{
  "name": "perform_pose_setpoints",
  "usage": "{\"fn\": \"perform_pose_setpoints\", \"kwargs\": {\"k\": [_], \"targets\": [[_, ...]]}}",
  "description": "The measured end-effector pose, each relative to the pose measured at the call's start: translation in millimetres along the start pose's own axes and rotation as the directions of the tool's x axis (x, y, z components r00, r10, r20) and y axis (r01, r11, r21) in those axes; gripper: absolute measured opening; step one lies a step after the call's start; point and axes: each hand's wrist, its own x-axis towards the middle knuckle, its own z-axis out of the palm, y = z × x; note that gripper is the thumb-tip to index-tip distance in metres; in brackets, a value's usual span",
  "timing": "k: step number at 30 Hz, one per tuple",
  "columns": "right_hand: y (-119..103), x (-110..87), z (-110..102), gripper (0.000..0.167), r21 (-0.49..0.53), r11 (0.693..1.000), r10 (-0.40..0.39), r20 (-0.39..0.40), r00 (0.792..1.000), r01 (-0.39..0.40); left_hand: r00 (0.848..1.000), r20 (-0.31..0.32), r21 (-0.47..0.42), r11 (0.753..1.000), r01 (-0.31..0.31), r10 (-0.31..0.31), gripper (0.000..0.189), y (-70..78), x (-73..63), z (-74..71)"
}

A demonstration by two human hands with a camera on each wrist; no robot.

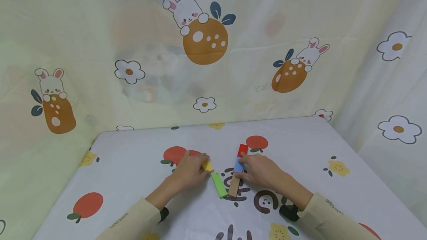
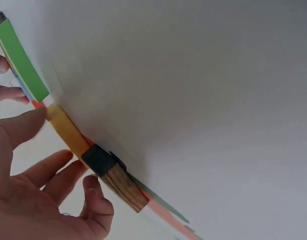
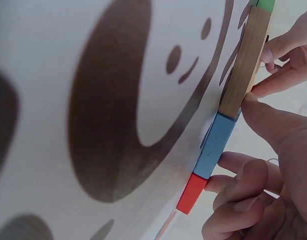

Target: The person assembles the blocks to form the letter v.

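Yellow block [image 1: 207, 166] lies under my left hand [image 1: 190, 169], whose thumb and fingertips grip it near its two ends. Past it, the left wrist view shows a dark block [image 2: 98, 159] and a brown striped wooden block [image 2: 124, 187] in line, beside the curled outer fingers. A green block [image 1: 219, 185] reaches from near the yellow one to a plain wooden block [image 1: 234, 186]. My right hand [image 1: 260, 167] holds the blue block [image 3: 214, 145], its thumb at the wooden block's joint and its fingertips by the red block [image 3: 191, 193].
A white tablecloth [image 1: 133, 177] printed with fruit, flowers and dark lettering covers the table. A pale curtain with rabbit prints [image 1: 203, 42] hangs behind it, and more curtain [image 1: 397, 92] hangs at the right.
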Motion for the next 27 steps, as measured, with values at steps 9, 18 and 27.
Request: {"fn": "perform_pose_setpoints", "kwargs": {"k": [9,18,27], "targets": [[0,0.8,0,0.061,-0.002,1.000,0.000,0.003,1.000,0.000,0.996,-0.076,0.040,0.998,0.039,-0.036,0.041,-5.9,1.7,2.8],[-1,0.8,-1,0.059,0.001,1.000,-0.005,0.001,1.000,0.005,0.989,-0.146,0.018,0.999,0.037,-0.034,0.025,-11.2,2.4,0.2],[-2,-0.1,-2,0.059,-0.008,1.000,-0.003,0.000,1.000,0.003,0.988,-0.152,-0.018,0.999,0.031,-0.034,0.016,-11.3,1.6,-1.5]]}}
